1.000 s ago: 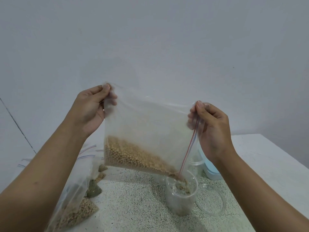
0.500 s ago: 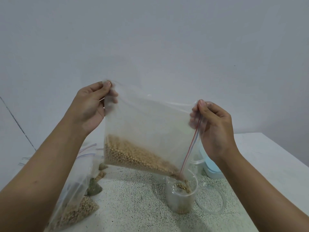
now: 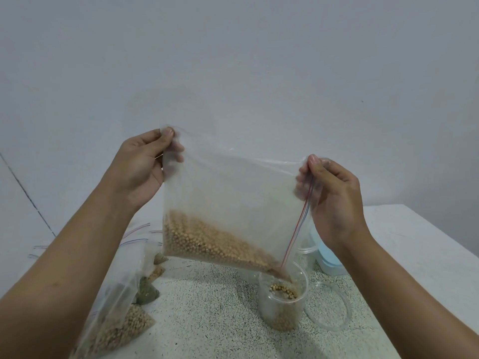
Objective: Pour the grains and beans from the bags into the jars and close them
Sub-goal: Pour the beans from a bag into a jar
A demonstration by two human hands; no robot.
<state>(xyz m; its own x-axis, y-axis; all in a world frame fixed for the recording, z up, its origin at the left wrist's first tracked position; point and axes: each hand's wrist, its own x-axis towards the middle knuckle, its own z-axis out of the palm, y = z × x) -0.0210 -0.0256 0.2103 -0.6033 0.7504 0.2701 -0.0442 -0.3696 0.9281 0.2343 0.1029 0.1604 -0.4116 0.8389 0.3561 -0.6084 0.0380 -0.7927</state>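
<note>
More soybeans sit in the jar than a second ago; my two grips have barely shifted.
My left grip pinches the upper corner of the clear zip bag between thumb and fingers, and my right grip pinches its zipper edge, lower down. The bag hangs tilted above the worktop, its beans heaped toward the low corner, which dips into the open jar's mouth. A clear lid lies just right of the jar.

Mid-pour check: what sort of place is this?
Likely a home kitchen or pantry counter, possibly staged: a speckled countertop against a bare wall, a zip bag of beans tipped over a clear jar, more filled bags at the left.
</note>
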